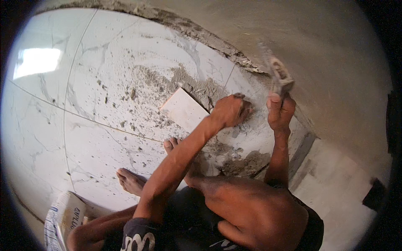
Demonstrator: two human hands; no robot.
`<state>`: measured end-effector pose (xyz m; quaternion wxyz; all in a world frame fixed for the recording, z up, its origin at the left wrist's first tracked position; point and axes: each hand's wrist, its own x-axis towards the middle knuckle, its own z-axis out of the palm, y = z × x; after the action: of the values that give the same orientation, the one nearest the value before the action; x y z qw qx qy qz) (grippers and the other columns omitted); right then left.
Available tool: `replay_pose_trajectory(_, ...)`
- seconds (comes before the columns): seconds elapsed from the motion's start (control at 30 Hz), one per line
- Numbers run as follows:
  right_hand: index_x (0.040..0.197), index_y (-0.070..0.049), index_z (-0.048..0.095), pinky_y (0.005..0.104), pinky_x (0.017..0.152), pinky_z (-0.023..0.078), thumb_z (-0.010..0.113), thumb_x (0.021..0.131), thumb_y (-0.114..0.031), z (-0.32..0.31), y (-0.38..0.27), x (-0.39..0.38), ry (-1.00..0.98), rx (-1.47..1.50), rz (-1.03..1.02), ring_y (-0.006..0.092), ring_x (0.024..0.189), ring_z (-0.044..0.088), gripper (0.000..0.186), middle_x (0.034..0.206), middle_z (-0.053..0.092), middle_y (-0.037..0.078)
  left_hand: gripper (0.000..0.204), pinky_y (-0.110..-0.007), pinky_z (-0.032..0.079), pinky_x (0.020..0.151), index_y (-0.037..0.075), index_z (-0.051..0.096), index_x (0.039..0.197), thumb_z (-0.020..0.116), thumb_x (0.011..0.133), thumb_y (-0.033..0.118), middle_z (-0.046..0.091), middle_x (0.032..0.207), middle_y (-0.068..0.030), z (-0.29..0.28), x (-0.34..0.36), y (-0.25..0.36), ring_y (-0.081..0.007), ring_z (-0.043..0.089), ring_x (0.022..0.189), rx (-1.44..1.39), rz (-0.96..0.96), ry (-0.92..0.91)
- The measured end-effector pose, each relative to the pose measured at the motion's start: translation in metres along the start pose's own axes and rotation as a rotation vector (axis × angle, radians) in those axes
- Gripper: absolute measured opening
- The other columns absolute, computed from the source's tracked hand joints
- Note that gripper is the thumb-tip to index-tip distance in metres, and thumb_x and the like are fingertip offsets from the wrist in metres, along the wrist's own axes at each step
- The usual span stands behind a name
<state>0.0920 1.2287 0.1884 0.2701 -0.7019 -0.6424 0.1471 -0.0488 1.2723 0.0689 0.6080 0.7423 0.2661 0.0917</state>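
Note:
My left hand (231, 111) is low over the dusty floor near the wall, its fingers curled. Whatever is in those fingers, if anything, is hidden. Close to its wrist lies a loose square-cornered white tile piece (184, 106), partly behind my forearm. My right hand (280, 111) is raised to the right of it, closed around a mortar-crusted hand tool (281, 74). The tool has a hollow, frame-like part above my thumb and a narrow end smeared by motion, pointing up toward the wall. Its exact kind is unclear.
Grey mortar crumbs (180, 77) are strewn over white veined floor tiles (46, 108). A rough broken edge (234, 52) runs along the base of the plastered wall (326, 54). My bare feet (130, 182) rest on the tiles. A printed bag (63, 213) stands at lower left.

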Motion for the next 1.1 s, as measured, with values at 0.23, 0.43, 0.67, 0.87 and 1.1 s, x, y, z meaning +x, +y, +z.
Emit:
replay_pose_trajectory(0.23,0.095,0.002,0.058,0.0368,0.044,0.049,0.070,0.085,-0.034,0.029,0.013,0.003,-0.140,-0.417,-0.225,0.0295,0.052,0.064,0.040,0.064,0.062,0.018,0.027,-0.042,0.043,0.084,0.001,0.063,0.103,0.068,0.077,0.002,0.064,0.100,-0.0154,-0.087,-0.108,-0.042,-0.0327,0.057,0.090,0.432,0.158,1.317)
replay_pose_trajectory(0.43,0.092,0.001,0.057,0.0370,0.043,0.048,0.069,0.085,-0.038,0.048,0.023,0.029,-0.145,-0.454,-0.263,0.0286,0.050,0.062,0.041,0.059,0.058,0.016,0.035,-0.046,0.036,0.094,0.001,0.058,0.118,0.060,0.092,0.024,0.047,0.119,-0.0187,-0.115,-0.163,-0.090,-0.0322,0.039,0.115,0.539,-0.394,1.459)
replay_pose_trajectory(0.67,0.089,-0.002,0.056,0.0388,0.043,0.047,0.068,0.085,-0.042,0.040,0.034,0.028,-0.195,-0.501,-0.315,0.0296,0.050,0.061,0.042,0.061,0.058,0.015,0.038,-0.046,0.036,0.094,0.000,0.056,0.119,0.060,0.090,0.025,0.046,0.119,-0.0203,-0.117,-0.161,-0.095,-0.0340,0.039,0.114,0.627,-0.466,1.366)
replay_pose_trajectory(0.87,0.090,-0.001,0.057,0.0380,0.043,0.048,0.069,0.083,-0.040,0.049,0.022,0.027,-0.067,-0.349,-0.517,0.0293,0.048,0.061,0.042,0.057,0.057,0.014,0.041,-0.046,0.035,0.095,-0.001,0.056,0.119,0.058,0.091,0.029,0.046,0.119,-0.0206,-0.120,-0.162,-0.084,-0.0347,0.040,0.112,0.619,-0.486,1.368)
replay_pose_trajectory(1.1,0.093,0.002,0.058,0.0374,0.045,0.048,0.070,0.082,-0.039,0.046,0.043,0.031,-0.240,-0.517,-0.247,0.0275,0.049,0.061,0.044,0.052,0.054,0.013,0.040,-0.046,0.035,0.095,-0.001,0.055,0.119,0.058,0.091,0.029,0.046,0.119,-0.0202,-0.116,-0.154,-0.082,-0.0347,0.040,0.112,0.561,-0.500,1.369)
